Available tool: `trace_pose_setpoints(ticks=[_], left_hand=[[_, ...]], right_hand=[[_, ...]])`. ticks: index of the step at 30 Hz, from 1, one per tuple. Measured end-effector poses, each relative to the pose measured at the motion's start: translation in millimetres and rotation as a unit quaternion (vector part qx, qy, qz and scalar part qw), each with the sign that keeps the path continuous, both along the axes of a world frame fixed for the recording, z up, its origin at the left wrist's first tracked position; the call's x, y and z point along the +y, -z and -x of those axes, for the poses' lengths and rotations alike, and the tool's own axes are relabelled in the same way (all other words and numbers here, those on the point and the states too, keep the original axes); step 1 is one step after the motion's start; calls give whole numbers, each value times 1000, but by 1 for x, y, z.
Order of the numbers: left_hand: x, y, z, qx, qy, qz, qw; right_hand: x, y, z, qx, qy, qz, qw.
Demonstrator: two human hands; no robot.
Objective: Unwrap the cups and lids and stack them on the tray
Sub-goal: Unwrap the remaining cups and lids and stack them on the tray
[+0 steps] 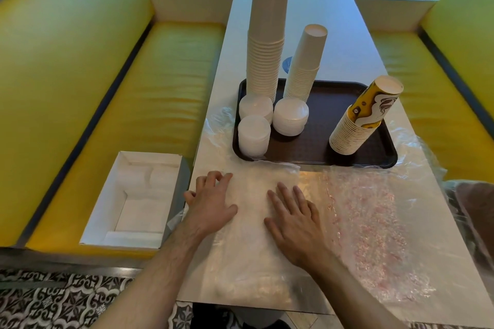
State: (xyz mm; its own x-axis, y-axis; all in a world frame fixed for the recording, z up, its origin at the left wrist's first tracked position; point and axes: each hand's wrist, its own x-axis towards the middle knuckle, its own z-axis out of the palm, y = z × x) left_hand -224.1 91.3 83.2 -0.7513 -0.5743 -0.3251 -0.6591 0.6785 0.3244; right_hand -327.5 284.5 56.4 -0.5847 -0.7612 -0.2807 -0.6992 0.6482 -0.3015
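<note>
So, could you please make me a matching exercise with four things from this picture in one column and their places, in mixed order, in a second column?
Things:
1. patterned cup stack
2. white box
3. tallest cup stack
4. right hand

Places:
A. on the yellow bench seat, left of the table
B. flat on the clear plastic wrap
C. near right corner of the tray, leaning
D. far left part of the tray, upright

Pairs: 1-C, 2-A, 3-D, 4-B
</note>
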Motion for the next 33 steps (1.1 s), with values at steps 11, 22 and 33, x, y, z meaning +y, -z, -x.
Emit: trace_pose_setpoints(ticks=[11,22,33], left_hand=[[-6,-3,-1,-33,44,10,998],[-8,-4,2,-32,41,5,999],[-11,-6,1,-37,59,11,998]], right_hand=[[9,5,8,8,31,44,999],[21,5,-36,98,-66,53,992],[20,-12,-27,16,-27,86,996]])
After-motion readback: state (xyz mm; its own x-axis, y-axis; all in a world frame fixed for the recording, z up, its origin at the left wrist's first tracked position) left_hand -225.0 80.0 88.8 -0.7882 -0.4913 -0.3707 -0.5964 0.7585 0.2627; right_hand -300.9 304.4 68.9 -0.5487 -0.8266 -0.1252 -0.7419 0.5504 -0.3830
